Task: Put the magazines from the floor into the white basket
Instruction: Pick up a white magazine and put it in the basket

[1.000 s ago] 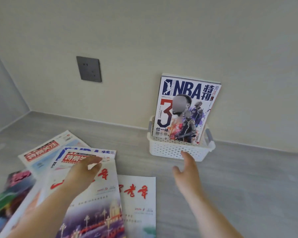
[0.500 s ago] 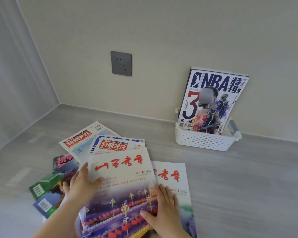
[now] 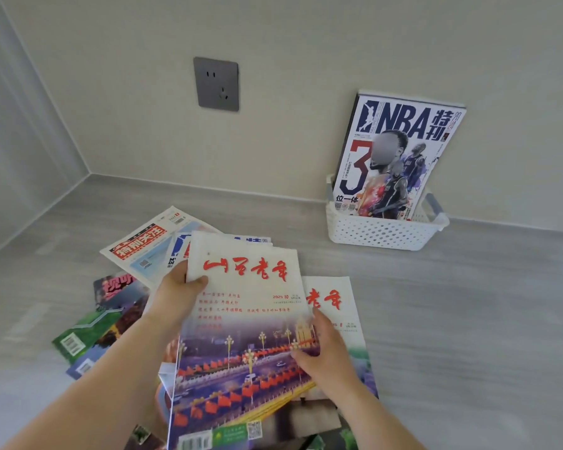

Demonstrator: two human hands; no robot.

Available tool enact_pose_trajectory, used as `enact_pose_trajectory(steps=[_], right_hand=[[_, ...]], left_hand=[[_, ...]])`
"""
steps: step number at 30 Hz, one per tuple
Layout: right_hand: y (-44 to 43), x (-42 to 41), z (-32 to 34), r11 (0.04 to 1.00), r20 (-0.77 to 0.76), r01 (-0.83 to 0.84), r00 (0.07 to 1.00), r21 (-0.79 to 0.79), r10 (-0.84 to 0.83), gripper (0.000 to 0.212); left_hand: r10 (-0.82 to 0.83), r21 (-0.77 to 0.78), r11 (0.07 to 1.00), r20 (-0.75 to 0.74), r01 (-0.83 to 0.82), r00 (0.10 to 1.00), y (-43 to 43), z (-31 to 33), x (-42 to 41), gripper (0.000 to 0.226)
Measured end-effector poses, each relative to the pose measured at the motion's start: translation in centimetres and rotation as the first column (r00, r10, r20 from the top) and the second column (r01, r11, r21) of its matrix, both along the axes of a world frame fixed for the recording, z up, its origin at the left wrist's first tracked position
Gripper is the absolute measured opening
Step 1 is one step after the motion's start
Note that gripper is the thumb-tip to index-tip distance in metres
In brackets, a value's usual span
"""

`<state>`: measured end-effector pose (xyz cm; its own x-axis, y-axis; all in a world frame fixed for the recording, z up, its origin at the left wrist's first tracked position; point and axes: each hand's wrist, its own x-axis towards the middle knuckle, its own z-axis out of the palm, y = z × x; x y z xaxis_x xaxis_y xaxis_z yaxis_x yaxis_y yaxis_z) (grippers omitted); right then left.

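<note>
We find both hands closed on one magazine. The left hand point(image 3: 176, 293) grips the left edge of the red-titled magazine point(image 3: 244, 323), thumb on the cover just below the red title characters, the remaining fingers hidden behind it. The right hand point(image 3: 322, 349) holds the right edge lower down, thumb pressed on the photograph of a lamp-lit avenue with red flags. The cover is tilted toward the camera; whether its lower edge is clear of the pile beneath we cannot tell.

Just right of it, partly under the right hand, a second red-titled magazine point(image 3: 335, 303) lies flat on the grey floor point(image 3: 468, 319). Behind the held copy a magazine with a red banner point(image 3: 143, 246) lies angled, with a blue-and-white one point(image 3: 179, 251) overlapping it and largely covered. To the left, a dark cover with pink characters point(image 3: 117, 285) and a green cover with a barcode point(image 3: 85, 332) lie overlapped.

The white basket point(image 3: 384, 230), perforated and with grey handles, stands on the floor against the cream wall point(image 3: 306, 92), well apart from the pile, to the right and behind. One NBA magazine point(image 3: 400, 157) stands upright in it, leaning back on the wall. A grey wall socket point(image 3: 216, 83) is fixed to the wall above the pile.
</note>
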<state>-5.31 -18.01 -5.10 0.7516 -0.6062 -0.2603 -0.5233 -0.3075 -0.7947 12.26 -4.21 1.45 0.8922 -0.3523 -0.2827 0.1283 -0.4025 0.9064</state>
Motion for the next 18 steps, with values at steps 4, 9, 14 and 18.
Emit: enact_pose_trajectory(steps=[4,9,14,18], right_hand=[[-1.7,0.4,1.3,0.858,0.104,0.188,0.958,0.478,-0.268,0.058],[-4.5,-0.5,3.6,0.866,0.132,0.148,0.962,0.477,-0.237,0.025],[-8.5,-0.9,7.1,0.916,0.150,0.152,0.964,0.373,-0.221,0.019],[-12.8,-1.0,10.9,0.939,0.243,0.203,0.931,0.278,-0.273,0.016]], left_hand=[[-0.034,-0.081,0.996,0.060,0.038,0.998,-0.7,1.4,-0.1,0.014],[-0.003,-0.256,0.966,0.088,0.026,0.996,-2.8,4.7,-0.3,0.019],[-0.155,-0.046,0.981,0.409,0.190,0.899,-6.6,8.1,-1.1,0.018],[-0.198,-0.060,0.963,0.500,0.261,0.843,-10.2,11.5,-0.8,0.024]])
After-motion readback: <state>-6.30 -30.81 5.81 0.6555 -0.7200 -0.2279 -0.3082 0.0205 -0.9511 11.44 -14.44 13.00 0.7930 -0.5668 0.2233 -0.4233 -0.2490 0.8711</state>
